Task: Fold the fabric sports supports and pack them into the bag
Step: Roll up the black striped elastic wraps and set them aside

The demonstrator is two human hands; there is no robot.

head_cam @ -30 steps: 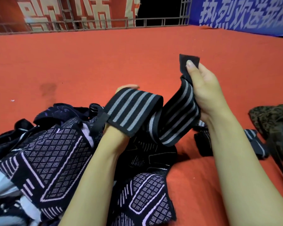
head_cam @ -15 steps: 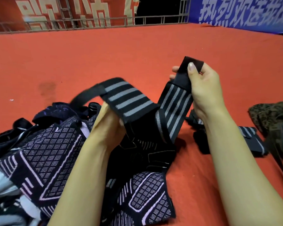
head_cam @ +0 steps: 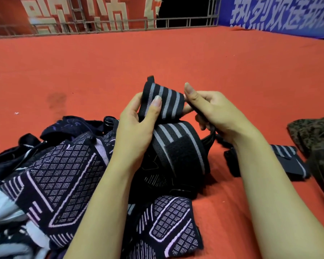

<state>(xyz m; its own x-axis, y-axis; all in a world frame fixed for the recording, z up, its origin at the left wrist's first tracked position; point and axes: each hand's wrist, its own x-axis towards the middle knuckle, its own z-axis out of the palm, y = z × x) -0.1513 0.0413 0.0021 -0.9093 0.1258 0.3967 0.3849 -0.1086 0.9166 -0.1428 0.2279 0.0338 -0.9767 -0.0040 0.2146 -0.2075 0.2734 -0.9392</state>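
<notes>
A black wrap with grey stripes (head_cam: pixel 165 103) is held up between both hands above the red floor. My left hand (head_cam: pixel 137 120) grips its folded upper part, thumb across the stripes. My right hand (head_cam: pixel 213 113) pinches the wrap's right edge, with a thin black strap running under its palm. The wrap's lower part, with a black hook-and-loop patch (head_cam: pixel 183 156), hangs down in a loop. A pile of dark patterned supports (head_cam: pixel 64 176) lies under my left forearm. Another striped wrap (head_cam: pixel 286 161) lies folded on the floor behind my right forearm.
A camouflage bag (head_cam: pixel 314 135) sits at the right edge. The red carpet (head_cam: pixel 157 58) stretches ahead to a metal railing (head_cam: pixel 101 23) and banners at the back.
My hands have come together. The long stretched wrap is now doubled over, its upper end folded into my left hand, and my right hand has dropped from the raised tab end to the wrap's edge.
</notes>
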